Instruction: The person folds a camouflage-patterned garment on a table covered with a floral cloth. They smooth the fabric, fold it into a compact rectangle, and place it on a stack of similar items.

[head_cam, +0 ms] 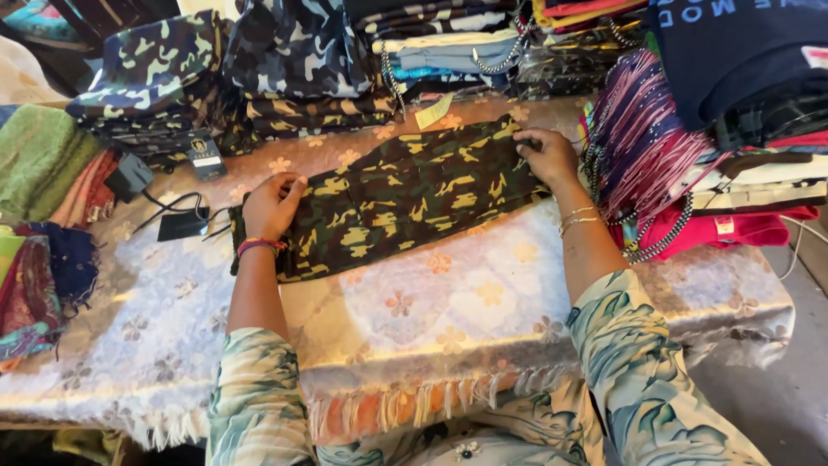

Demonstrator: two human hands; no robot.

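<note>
A folded camouflage garment (405, 200) in dark green, yellow and black lies slanted across the table. My left hand (272, 205) grips its left end, fingers curled over the cloth edge. My right hand (545, 154) holds its upper right end, pinching the fabric near the stack of pink and striped clothes (642, 142). A pale paper tag (434, 111) lies just beyond the garment's far edge.
The table (448, 302) has a shiny flower-patterned cover with a fringe. Piles of folded camouflage clothes (285, 60) line the back. Green and patterned fabrics (39, 164) sit at the left, black tags on cords (181, 223) beside them. Dark and red folded clothes (742, 78) stack at the right.
</note>
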